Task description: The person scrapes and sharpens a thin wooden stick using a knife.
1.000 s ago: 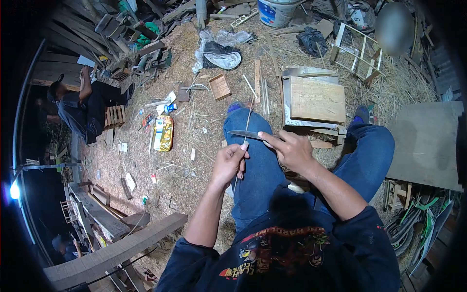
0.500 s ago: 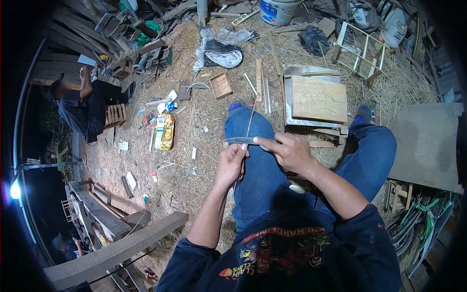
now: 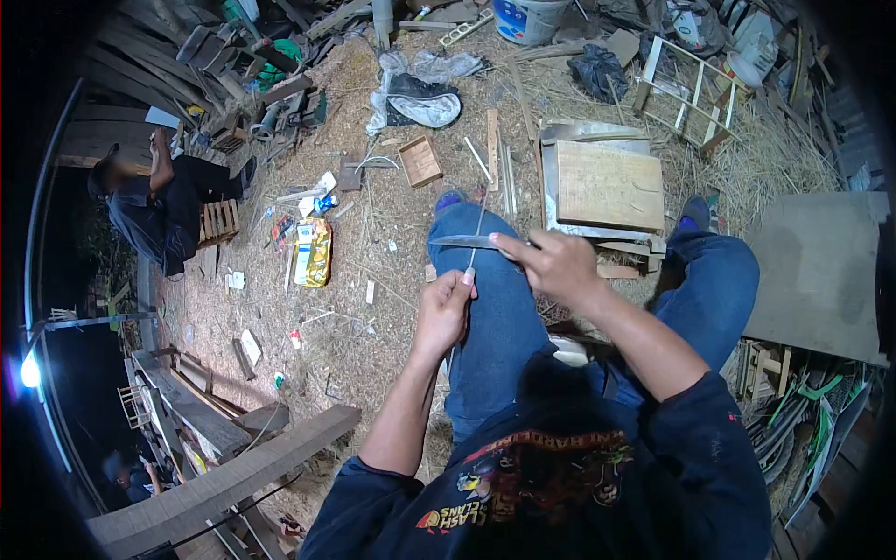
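My left hand (image 3: 442, 311) pinches a thin strip (image 3: 481, 222) above my thigh; the strip runs up and away past my knee. My right hand (image 3: 560, 266) is closed on the handle end of a knife (image 3: 459, 242). Its blade points left and lies across the strip, a little beyond my left fingertips. Most of the knife's handle is hidden inside my right hand.
A wooden board (image 3: 609, 185) lies on a stack ahead right. A small wooden box (image 3: 420, 161) and a yellow packet (image 3: 314, 252) are on the straw-covered ground. One person (image 3: 154, 201) sits at left; another (image 3: 131, 474) is at lower left. A curved beam (image 3: 233, 476) is near my left side.
The knife and my right hand have moved slightly away from my left hand, along the strip. My left hand keeps its hold on the strip.
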A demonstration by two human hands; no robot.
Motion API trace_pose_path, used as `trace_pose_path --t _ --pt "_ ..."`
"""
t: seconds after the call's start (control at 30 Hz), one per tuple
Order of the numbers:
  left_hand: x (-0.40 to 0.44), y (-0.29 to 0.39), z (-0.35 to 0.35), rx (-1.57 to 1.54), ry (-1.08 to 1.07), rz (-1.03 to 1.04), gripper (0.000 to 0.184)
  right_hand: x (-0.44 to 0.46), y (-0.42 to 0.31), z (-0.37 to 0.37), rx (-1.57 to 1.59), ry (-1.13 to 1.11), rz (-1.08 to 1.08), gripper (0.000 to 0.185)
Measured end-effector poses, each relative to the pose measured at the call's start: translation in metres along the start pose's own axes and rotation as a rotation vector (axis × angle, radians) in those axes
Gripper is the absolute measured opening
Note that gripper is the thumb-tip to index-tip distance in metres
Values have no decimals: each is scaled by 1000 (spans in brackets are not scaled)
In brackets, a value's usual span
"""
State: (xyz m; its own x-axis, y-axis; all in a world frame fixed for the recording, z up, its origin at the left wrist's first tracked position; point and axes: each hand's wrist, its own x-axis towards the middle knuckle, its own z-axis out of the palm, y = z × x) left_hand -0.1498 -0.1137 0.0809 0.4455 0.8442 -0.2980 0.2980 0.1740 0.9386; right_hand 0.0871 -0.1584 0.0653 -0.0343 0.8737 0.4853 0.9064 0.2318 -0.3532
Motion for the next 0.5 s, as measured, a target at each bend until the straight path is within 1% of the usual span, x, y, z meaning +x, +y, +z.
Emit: trace_pose_path --t 0.07,0.1,0.13,0.17,0.2,0.27,0.33,0.37,0.4,0.5 --pt "1 18 1 -73 -4 -167 35 -6 -11 -1 0 22 -45 32" --pt "4 17 1 -72 -4 -161 35 -7 -15 -2 3 43 -85 31" --pt "9 13 0 -24 4 -71 35 -5 -12 -5 -82 -46 -4 32" --pt "3 8 -1 24 9 -3 35 -1 2 -9 -28 24 -22 33" --pt "-2 6 1 19 12 -10 35 -5 -5 -4 -8 31 2 32" --pt "2 8 1 -54 -6 -91 37 -7 -8 4 1 53 23 32" --pt "8 11 0 -39 1 -68 37 -6 -9 -2 -126 -74 5 33" --pt "2 9 1 -29 9 -69 37 -1 6 -8 2 20 -40 32" --pt "4 11 3 -63 13 -94 37 -5 -1 -3 -15 -1 -29 33" --pt "1 11 4 -66 10 -48 38 -5 -6 -2 -86 -43 -2 35"
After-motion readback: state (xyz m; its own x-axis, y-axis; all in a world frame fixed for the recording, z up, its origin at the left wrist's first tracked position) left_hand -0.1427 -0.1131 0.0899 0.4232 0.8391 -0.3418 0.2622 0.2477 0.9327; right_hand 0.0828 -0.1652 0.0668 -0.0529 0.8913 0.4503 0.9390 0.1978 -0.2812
